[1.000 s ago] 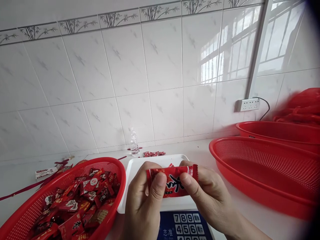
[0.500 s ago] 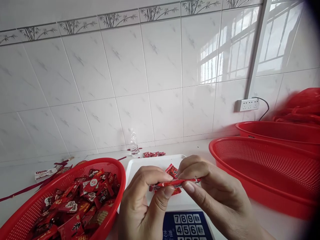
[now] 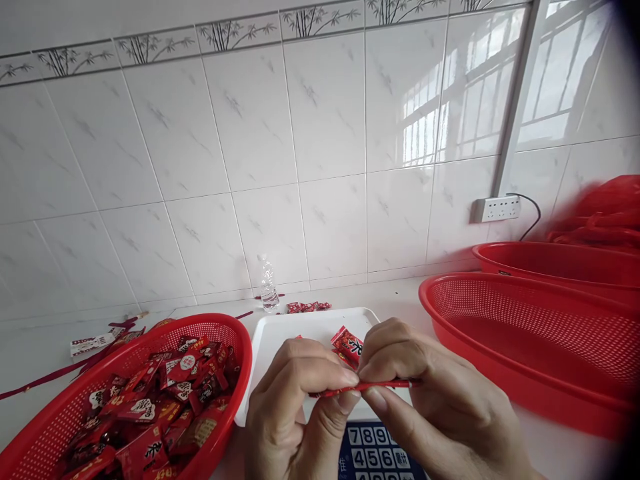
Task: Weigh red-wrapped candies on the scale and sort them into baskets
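My left hand (image 3: 300,407) and my right hand (image 3: 435,393) face each other above the scale. Both pinch a thin red packet (image 3: 368,385), seen edge-on, between thumbs and fingers; its printed face is hidden. Behind the fingers, a red wrapped snack packet (image 3: 349,343) with dark lettering lies on the white weighing pan (image 3: 274,328), and more red wrapping shows partly beside it. Below the hands is the blue number keypad (image 3: 371,453) of the scale, partly covered by my right hand.
To the left, a red basket (image 3: 244,347) holds many small red snack packets (image 3: 145,410). Two red baskets stand at right, the nearer one's rim (image 3: 500,279) close to the pan. A plastic bottle (image 3: 269,287), red packets (image 3: 309,307) and a wall socket (image 3: 497,209) are farther back.
Both hands have shifted slightly right and down with the red packet, their thumbs nearer each other. More of the snack packet on the pan now shows.
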Demonstrator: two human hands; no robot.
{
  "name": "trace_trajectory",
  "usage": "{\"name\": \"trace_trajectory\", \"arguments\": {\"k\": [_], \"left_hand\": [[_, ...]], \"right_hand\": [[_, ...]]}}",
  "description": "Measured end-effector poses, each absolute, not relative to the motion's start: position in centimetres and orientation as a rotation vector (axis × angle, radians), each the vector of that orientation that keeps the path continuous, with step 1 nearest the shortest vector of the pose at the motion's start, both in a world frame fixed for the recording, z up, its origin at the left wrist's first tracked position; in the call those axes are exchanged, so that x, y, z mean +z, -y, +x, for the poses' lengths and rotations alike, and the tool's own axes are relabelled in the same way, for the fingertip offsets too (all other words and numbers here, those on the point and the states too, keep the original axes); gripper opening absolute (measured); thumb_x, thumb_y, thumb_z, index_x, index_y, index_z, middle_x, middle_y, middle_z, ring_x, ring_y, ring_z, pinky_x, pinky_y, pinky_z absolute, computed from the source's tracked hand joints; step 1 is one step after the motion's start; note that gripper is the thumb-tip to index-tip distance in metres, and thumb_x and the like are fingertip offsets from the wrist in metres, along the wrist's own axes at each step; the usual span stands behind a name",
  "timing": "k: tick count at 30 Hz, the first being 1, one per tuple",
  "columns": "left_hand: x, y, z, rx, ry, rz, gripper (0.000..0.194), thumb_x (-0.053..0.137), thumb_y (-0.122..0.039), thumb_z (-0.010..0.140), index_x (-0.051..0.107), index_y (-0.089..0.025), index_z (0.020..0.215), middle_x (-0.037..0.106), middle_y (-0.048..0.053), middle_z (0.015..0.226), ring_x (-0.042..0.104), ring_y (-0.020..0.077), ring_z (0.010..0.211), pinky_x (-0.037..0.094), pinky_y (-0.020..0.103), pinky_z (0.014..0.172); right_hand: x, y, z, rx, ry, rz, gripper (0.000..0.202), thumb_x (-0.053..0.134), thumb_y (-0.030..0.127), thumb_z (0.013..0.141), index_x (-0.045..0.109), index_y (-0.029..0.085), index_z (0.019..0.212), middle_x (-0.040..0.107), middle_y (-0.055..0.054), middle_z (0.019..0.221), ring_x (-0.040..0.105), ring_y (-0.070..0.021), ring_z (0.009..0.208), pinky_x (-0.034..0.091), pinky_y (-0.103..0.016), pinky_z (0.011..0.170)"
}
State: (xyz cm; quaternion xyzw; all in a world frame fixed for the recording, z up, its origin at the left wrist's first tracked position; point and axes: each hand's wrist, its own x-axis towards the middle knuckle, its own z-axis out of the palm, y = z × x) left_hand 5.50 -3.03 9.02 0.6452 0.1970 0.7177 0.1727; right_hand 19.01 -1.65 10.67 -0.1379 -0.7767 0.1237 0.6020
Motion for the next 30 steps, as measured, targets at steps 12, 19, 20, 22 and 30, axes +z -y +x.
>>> {"name": "trace_trajectory", "arguments": {"k": [12,19,20,22,30], "left_hand": [[10.2,3.1,4.0,1.827,-0.550,1.989,0.016,0.066,-0.014,0.079,0.068,-0.026,0.089,0.062,-0.001,0.087,0.060,0.0110,0.080,0.051,0.018,0.070],[10.1,3.1,4.6,1.883,-0.589,1.963,0.016,0.068,-0.016,0.077,0.069,-0.025,0.090,0.064,0.000,0.082,0.061,0.0110,0.078,0.052,0.017,0.070],[10.1,3.1,4.6,1.891,-0.589,1.971,0.015,0.069,-0.016,0.077,0.070,-0.025,0.089,0.064,0.000,0.082,0.061,0.0111,0.077,0.052,0.017,0.070],[10.3,3.1,4.5,1.870,-0.605,2.020,0.015,0.068,-0.014,0.076,0.070,-0.024,0.088,0.064,0.001,0.080,0.061,0.0119,0.076,0.053,0.018,0.069],[10.6,3.0,4.1,1.775,-0.676,2.110,0.017,0.067,-0.014,0.077,0.068,-0.023,0.092,0.065,0.003,0.085,0.063,0.0154,0.080,0.055,0.023,0.070]], "right_hand": [[11.2,1.8,19.6,0.381,1.820,-0.342,0.012,0.059,0.010,0.081,0.059,0.022,0.083,0.060,0.000,0.070,0.059,-0.0132,0.066,0.051,-0.027,0.057],[11.2,1.7,19.5,0.227,1.814,-0.368,0.013,0.056,0.008,0.079,0.056,0.021,0.078,0.059,0.001,0.067,0.058,-0.0130,0.065,0.050,-0.027,0.057],[11.2,1.7,19.5,0.213,1.815,-0.367,0.013,0.056,0.008,0.079,0.056,0.021,0.078,0.059,0.000,0.067,0.058,-0.0132,0.065,0.050,-0.027,0.057],[11.2,1.7,19.5,0.187,1.812,-0.362,0.013,0.056,0.008,0.079,0.055,0.021,0.077,0.058,0.000,0.066,0.057,-0.0137,0.064,0.049,-0.028,0.056],[11.0,1.5,19.3,0.185,1.799,-0.382,0.013,0.053,0.009,0.080,0.053,0.021,0.075,0.056,-0.001,0.065,0.056,-0.0144,0.061,0.048,-0.028,0.053]]}}
